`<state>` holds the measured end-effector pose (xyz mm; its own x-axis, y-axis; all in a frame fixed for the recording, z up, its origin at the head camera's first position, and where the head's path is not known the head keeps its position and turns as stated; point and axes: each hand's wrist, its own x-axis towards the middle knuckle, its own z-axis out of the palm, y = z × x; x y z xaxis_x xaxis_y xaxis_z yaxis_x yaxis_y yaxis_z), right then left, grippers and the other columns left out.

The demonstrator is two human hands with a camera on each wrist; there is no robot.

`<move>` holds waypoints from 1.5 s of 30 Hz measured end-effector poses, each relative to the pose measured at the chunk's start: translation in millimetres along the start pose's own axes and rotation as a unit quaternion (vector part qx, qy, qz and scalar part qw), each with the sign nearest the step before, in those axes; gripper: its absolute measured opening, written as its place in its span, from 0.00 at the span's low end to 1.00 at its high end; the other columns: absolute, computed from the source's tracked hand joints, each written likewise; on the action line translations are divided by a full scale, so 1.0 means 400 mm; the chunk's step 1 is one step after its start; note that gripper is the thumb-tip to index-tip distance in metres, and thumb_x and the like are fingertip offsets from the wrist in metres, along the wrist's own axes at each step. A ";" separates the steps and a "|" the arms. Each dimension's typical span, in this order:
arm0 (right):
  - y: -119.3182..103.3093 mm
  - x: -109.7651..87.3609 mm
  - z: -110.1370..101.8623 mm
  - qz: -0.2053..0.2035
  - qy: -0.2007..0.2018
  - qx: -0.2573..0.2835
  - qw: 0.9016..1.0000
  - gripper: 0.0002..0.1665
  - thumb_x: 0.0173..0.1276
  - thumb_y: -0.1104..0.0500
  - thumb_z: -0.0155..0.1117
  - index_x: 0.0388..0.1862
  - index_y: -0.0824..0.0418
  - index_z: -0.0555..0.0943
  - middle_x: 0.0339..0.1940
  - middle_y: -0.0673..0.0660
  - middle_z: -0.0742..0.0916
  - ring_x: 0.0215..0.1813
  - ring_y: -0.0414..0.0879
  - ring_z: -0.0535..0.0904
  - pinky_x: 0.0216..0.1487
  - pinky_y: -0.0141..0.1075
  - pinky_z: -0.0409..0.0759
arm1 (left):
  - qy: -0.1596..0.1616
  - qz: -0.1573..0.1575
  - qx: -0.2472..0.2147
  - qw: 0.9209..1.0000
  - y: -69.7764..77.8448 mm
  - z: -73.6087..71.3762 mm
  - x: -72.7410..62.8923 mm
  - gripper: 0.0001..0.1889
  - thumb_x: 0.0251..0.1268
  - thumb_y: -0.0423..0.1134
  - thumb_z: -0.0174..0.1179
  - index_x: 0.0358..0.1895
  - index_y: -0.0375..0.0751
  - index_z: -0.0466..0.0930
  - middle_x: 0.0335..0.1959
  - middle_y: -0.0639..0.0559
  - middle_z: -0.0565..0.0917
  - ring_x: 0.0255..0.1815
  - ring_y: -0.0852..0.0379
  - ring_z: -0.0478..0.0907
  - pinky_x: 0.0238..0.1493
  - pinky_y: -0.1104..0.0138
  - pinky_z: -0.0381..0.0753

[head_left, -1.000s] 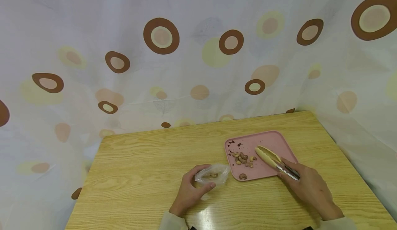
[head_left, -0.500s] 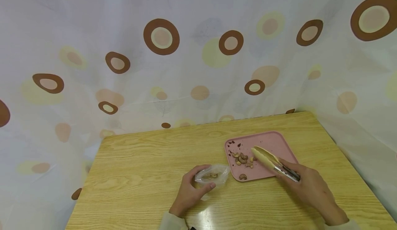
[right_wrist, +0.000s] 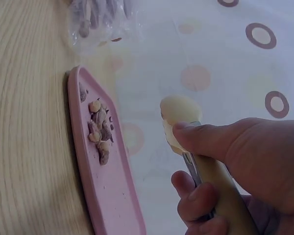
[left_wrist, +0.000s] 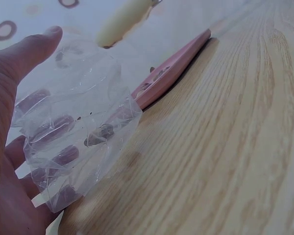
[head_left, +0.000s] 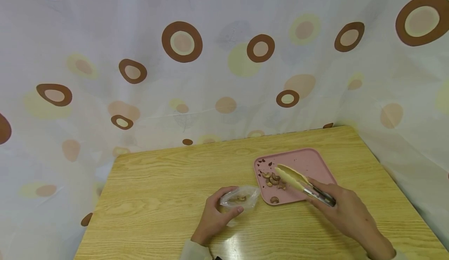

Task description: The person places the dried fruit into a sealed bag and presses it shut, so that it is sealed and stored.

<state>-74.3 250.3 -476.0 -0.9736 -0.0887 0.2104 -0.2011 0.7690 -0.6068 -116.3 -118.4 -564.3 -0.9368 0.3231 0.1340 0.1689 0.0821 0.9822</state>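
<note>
My left hand holds a clear plastic bag by its sides, thumb at the front, with the bag's mouth spread. A few nut pieces lie inside the bag. In my right hand are metal tongs with cream-coloured heads, gripped along their handles. The heads point left over the pink tray, overlapping the right side of a cluster of cashews in the head view. A lone cashew lies at the tray's front left corner.
Small dark fragments are scattered in the tray's back left corner. The tray rests on a wood-grain table, right beside the bag. A curtain printed with circles hangs behind the table and along its sides.
My right hand has carried the tongs leftward, from the tray's middle to the edge of the cashew cluster. The left hand and bag stay in place.
</note>
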 end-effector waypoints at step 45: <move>-0.112 0.029 0.022 -0.087 -0.068 0.053 0.992 0.31 0.69 0.50 0.82 0.70 0.52 0.87 0.58 0.54 0.94 0.49 0.34 0.86 0.41 0.31 0.83 | 0.004 0.013 0.022 1.000 -0.003 0.003 0.000 0.27 0.68 0.38 0.77 0.69 0.54 0.84 0.66 0.49 0.88 0.63 0.50 0.86 0.65 0.64 0.82</move>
<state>-77.5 209.5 -453.1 -0.9272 -0.3044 0.2180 -0.3707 0.6640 -0.6494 -116.1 -117.3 -565.7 -0.9348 0.3172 0.1600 0.2058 0.1163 0.9717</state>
